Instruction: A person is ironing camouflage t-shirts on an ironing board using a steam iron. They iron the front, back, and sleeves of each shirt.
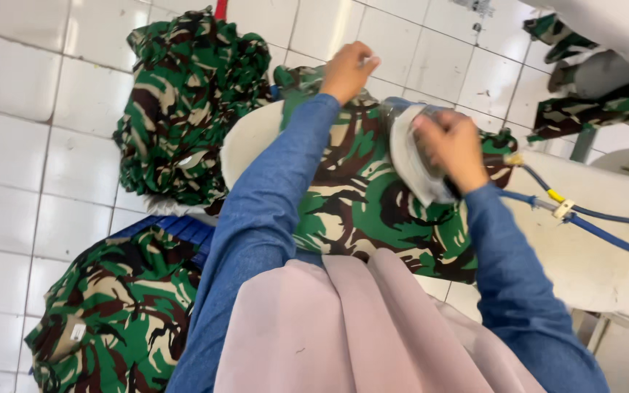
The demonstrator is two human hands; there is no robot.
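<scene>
Bench (591, 247): a white padded pressing board, lying across the right half of the view and carrying the work.

Camouflage garment (358, 196): green, brown and tan cloth, lying spread over the bench end, its long axis running from the person's body out toward the tiled floor. Both hands are resting on it.

Heaps of camouflage cloth: 1 pile (183, 109) is sitting beyond the bench on the left; a 2nd pile (111, 313) is lying lower left, over a blue crate (180, 229). More pieces (591, 80) are hanging at upper right. None is standing between hands and garment.

Steam iron (413, 156): pale sole tilted up on edge, sitting on the garment's right portion, directly under the right hand.

Blue hose (598, 218): trailing from the iron's rear off to the right, well apart from the left hand.

Right hand (453, 145): closed around the iron's handle, the nearer hand to the tool.

Left hand (347, 69): fingers curled, pinching or pressing the garment's far edge; exact grip is blurred.
</scene>
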